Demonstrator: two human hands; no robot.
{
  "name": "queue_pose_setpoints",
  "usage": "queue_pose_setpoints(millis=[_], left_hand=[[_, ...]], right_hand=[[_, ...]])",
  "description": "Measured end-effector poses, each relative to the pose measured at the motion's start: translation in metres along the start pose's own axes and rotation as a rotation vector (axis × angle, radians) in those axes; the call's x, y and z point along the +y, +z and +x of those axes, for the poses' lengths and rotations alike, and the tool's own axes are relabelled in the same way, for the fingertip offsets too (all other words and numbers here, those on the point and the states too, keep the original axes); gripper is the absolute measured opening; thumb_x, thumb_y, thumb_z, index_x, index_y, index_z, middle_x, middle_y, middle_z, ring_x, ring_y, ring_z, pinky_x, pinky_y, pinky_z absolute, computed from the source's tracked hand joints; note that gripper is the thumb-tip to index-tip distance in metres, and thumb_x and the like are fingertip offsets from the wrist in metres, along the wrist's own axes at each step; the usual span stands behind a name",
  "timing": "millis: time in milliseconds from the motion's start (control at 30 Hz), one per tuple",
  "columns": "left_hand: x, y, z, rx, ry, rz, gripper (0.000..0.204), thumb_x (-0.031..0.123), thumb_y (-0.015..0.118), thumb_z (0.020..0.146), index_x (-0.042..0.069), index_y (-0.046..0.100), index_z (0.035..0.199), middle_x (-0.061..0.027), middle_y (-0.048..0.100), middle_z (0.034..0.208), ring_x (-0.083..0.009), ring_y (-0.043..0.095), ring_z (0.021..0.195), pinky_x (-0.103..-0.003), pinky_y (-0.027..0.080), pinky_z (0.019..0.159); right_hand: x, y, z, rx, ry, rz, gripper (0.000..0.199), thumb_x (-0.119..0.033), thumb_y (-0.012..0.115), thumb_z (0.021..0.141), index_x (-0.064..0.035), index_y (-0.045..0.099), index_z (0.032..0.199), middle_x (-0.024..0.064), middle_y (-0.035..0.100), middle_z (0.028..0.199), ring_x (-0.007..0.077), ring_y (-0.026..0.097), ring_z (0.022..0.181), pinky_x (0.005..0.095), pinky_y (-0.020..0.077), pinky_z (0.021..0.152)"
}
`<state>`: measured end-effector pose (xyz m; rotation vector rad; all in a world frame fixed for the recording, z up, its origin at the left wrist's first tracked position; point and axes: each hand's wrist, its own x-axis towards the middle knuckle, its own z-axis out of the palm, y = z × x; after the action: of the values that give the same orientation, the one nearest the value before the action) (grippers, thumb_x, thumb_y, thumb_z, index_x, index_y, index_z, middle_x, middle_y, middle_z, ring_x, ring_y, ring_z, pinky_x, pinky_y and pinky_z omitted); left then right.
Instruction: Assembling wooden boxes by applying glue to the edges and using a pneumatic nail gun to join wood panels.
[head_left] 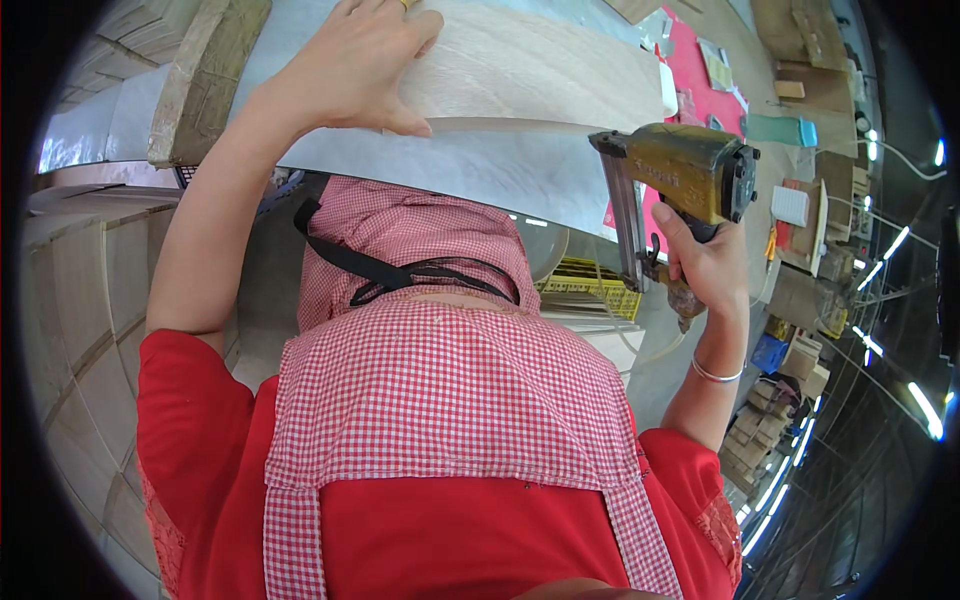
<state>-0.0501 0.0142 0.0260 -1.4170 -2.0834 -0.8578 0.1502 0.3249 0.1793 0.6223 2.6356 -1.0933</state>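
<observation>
A pale wooden board (530,65) lies on the light grey worktop in front of me. At its left end is my left hand (365,65), fingers bent over it and the thumb along its near edge; part of this hand runs out of the picture. My right hand (710,260) is wrapped around the handle of a yellow-and-black pneumatic nail gun (685,165). The gun's nose is close to the board's near right corner, and its long magazine slants down toward me. Whether the nose touches the wood I cannot tell.
A thick wooden block (208,85) stands left of the board. Beyond its right end are a white bottle (667,88) and a pink sheet (690,60). A yellow crate (590,287) sits below the worktop, near a pale air hose (665,350). Stacked panels (85,310) line the left side.
</observation>
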Motion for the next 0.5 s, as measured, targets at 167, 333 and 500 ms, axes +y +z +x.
queue_pose_setpoints(millis=[167, 333, 500], left_hand=[[0.054, -0.044, 0.048, -0.587, -0.397, 0.103, 0.066, 0.046, 0.085, 0.057, 0.001, 0.059, 0.097, -0.0272, 0.055, 0.114, -0.0414, 0.05, 0.114, -0.05, 0.039, 0.098], [0.022, -0.012, 0.006, 0.258, 0.15, -0.074, 0.065, 0.045, 0.085, 0.055, 0.001, 0.059, 0.096, -0.0268, 0.055, 0.113, -0.0411, 0.05, 0.114, -0.048, 0.04, 0.097], [0.043, -0.051, 0.032, -0.495, -0.359, 0.092, 0.065, 0.047, 0.084, 0.055, 0.002, 0.059, 0.094, -0.0267, 0.055, 0.113, -0.0409, 0.05, 0.113, -0.048, 0.04, 0.094]], right_hand=[[0.003, -0.005, 0.001, 0.016, 0.019, -0.018, 0.025, -0.024, 0.076, 0.089, -0.0003, 0.067, 0.088, -0.0021, 0.054, 0.057, 0.0055, 0.048, 0.042, 0.0243, 0.0364, 0.039], [-0.008, -0.003, 0.003, -0.036, 0.001, -0.041, 0.025, -0.022, 0.074, 0.091, 0.0004, 0.066, 0.099, -0.0016, 0.055, 0.061, 0.0058, 0.047, 0.043, 0.0232, 0.0359, 0.039], [-0.014, 0.002, 0.005, -0.047, 0.063, -0.059, 0.024, -0.021, 0.073, 0.091, 0.0005, 0.066, 0.098, -0.0013, 0.054, 0.059, 0.0061, 0.047, 0.042, 0.0238, 0.035, 0.039]])
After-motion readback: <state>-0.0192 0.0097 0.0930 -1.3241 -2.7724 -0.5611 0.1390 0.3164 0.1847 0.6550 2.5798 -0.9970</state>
